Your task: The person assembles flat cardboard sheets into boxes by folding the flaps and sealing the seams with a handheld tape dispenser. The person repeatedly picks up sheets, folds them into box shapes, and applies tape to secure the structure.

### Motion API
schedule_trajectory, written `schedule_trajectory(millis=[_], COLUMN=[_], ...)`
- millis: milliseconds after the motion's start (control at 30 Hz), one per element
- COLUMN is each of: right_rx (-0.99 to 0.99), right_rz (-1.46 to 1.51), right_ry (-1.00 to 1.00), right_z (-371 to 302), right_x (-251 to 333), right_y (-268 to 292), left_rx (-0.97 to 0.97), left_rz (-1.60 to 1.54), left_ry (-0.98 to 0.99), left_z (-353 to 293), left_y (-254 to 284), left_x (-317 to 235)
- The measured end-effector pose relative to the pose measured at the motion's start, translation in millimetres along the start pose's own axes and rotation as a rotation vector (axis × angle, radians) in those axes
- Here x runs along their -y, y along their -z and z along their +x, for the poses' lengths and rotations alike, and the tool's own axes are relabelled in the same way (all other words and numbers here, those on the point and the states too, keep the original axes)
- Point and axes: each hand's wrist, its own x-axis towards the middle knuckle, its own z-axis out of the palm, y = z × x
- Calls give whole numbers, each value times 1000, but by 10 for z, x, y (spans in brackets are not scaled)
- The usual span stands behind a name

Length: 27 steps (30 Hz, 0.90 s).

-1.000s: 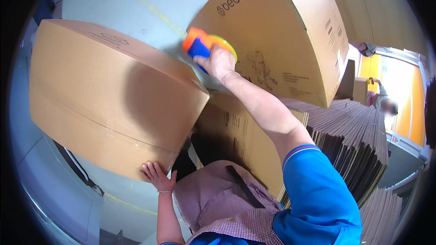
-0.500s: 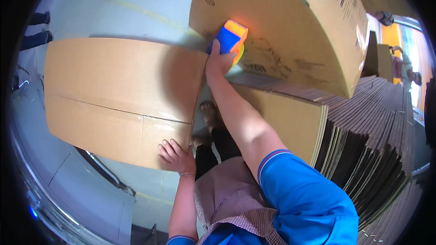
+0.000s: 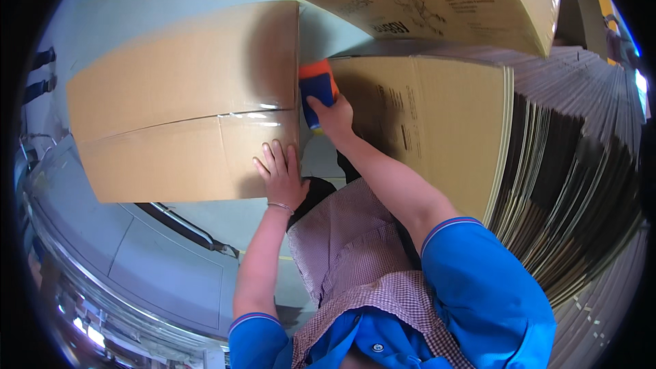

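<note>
I see the left grip (image 3: 281, 181) spread flat on the carton (image 3: 178, 89) near its right edge; the right grip (image 3: 333, 115) clasps the orange-and-blue tape dispenser (image 3: 315, 89) in the narrow gap between that edge and the stacked cardboard (image 3: 458, 116).

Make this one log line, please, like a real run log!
left grip: spread open on brown box | right grip: holding orange-and-blue tool | cardboard stack: at right

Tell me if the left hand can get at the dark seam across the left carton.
Probably yes: the left hand lies spread on that carton, just short of the seam, with nothing visible between. The right hand holds the tape dispenser off to the right.
</note>
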Motion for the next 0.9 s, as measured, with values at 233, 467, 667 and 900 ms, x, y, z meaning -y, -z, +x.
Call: schedule_trajectory(millis=[233,467,667,900], right_rx=[-102,-275,-359,-329], right_rz=[385,612,547,135], right_ry=[-45,8,-47,-98], right_z=[-472,-714,-846,-1050], right_x=[-720,-1051,-1254,-1432], right_y=[-181,-85,347,752], left_rx=[205,96,168,45], left_rz=[-127,335,384,308], left_ry=[-516,-820,-837,-809], left_z=[-168,-83,-11,444], left_y=[199,-133,-191,-221], left_x=[420,195,232,74])
